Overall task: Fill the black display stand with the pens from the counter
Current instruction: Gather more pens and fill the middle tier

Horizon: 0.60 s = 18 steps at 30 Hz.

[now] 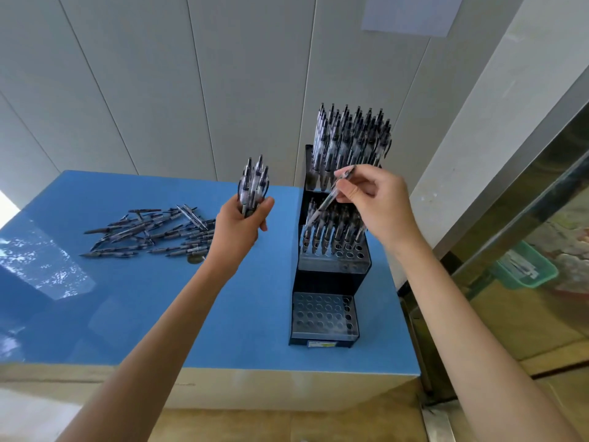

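Note:
A black three-tier display stand [325, 279] stands at the right end of the blue counter [159, 314]. Its top tier is packed with upright pens [350, 138]. The middle tier holds several pens with some holes free at its front right, and the bottom tier's holes are empty. My right hand [376, 202] pinches a single pen [331, 197], tilted with its tip down over the middle tier. My left hand [242, 226] grips a bundle of pens [253, 185] upright, left of the stand. A loose pile of pens [153, 234] lies on the counter at the left.
A grey panelled wall rises behind the counter. To the right stands a glass-fronted case with a metal frame [510, 199], and a green basket [526, 269] shows behind the glass. The counter's front edge runs close below my forearms.

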Each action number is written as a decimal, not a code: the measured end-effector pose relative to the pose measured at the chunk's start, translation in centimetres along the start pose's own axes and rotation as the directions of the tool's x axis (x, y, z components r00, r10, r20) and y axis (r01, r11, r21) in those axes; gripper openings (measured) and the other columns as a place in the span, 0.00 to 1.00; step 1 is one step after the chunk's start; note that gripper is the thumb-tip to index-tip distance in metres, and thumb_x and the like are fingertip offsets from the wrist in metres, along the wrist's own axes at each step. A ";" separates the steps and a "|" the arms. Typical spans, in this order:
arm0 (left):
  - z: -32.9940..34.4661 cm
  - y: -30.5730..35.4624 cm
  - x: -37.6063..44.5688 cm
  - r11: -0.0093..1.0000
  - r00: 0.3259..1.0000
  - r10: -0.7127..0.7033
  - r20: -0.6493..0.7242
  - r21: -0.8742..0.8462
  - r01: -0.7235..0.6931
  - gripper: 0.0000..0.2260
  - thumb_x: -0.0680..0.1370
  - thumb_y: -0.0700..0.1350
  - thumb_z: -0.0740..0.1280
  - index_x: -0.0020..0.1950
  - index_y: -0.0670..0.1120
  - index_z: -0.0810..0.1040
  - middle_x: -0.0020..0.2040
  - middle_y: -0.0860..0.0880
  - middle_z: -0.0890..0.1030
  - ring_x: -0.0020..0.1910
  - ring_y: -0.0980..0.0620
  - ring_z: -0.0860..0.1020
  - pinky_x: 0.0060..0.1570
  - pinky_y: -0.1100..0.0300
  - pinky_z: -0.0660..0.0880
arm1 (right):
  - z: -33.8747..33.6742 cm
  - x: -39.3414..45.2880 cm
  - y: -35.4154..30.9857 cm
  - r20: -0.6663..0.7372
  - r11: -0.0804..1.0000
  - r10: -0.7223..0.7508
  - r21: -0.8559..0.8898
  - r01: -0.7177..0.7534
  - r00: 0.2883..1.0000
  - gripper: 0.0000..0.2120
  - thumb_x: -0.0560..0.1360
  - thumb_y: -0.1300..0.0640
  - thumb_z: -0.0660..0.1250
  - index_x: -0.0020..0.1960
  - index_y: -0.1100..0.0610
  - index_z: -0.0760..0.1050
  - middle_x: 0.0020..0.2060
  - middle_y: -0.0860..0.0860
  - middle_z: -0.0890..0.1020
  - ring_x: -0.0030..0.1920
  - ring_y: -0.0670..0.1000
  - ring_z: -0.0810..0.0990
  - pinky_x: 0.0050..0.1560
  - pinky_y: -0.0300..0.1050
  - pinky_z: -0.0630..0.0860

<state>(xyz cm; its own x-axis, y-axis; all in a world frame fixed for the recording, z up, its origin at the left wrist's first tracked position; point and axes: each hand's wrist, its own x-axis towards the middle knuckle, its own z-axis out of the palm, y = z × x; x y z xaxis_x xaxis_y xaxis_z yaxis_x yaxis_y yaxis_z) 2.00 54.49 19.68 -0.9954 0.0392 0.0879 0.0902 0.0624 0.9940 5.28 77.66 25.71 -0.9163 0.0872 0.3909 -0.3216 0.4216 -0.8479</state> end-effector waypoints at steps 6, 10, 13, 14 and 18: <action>-0.6 -0.7 -0.3 0.999 0.999 -0.038 0.011 -0.039 0.039 0.07 0.83 0.49 0.67 0.48 0.50 0.71 0.30 0.55 0.73 0.30 0.52 0.66 0.27 0.61 0.65 | 1.7 -0.8 1.1 0.045 0.974 -0.064 -0.216 0.072 0.997 0.08 0.75 0.64 0.74 0.53 0.56 0.81 0.42 0.48 0.84 0.44 0.45 0.83 0.51 0.42 0.81; -0.3 -0.3 -0.6 0.995 0.999 -0.030 0.016 -0.096 0.031 0.07 0.85 0.48 0.63 0.48 0.51 0.71 0.33 0.53 0.73 0.28 0.53 0.64 0.27 0.61 0.63 | 2.4 -0.9 1.3 0.056 0.956 -0.094 -0.275 0.106 0.994 0.09 0.75 0.64 0.73 0.54 0.56 0.82 0.41 0.43 0.83 0.44 0.39 0.82 0.50 0.33 0.79; 0.1 0.0 -0.7 0.992 0.999 -0.035 0.013 -0.122 0.037 0.07 0.85 0.47 0.62 0.48 0.50 0.71 0.36 0.52 0.74 0.27 0.53 0.64 0.28 0.60 0.62 | 2.7 -1.0 1.6 0.072 0.950 -0.087 -0.295 0.105 0.994 0.09 0.75 0.64 0.73 0.54 0.57 0.83 0.40 0.42 0.82 0.43 0.34 0.80 0.49 0.29 0.76; 0.2 0.1 -0.6 0.993 1.000 -0.028 0.014 -0.117 0.029 0.07 0.85 0.47 0.62 0.47 0.50 0.71 0.36 0.52 0.74 0.27 0.53 0.64 0.28 0.60 0.62 | 2.9 -1.1 1.7 0.077 0.949 -0.080 -0.300 0.099 0.994 0.09 0.75 0.64 0.73 0.54 0.57 0.83 0.40 0.43 0.82 0.43 0.33 0.80 0.49 0.28 0.76; 0.8 0.6 -0.6 0.995 1.000 0.009 0.015 -0.104 -0.007 0.08 0.85 0.48 0.62 0.47 0.48 0.71 0.36 0.52 0.75 0.27 0.53 0.65 0.26 0.61 0.63 | 3.2 -1.5 1.8 0.057 0.947 -0.066 -0.310 0.081 0.996 0.08 0.76 0.64 0.72 0.55 0.58 0.83 0.41 0.44 0.83 0.42 0.34 0.81 0.49 0.28 0.77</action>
<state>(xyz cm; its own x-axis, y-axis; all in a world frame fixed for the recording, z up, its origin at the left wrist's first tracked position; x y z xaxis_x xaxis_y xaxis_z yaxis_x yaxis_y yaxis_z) 2.72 55.26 20.18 -0.9939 0.0548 0.0956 0.0934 -0.0418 0.9948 5.27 75.37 22.43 -0.9051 0.0077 0.4251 -0.3045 0.6863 -0.6606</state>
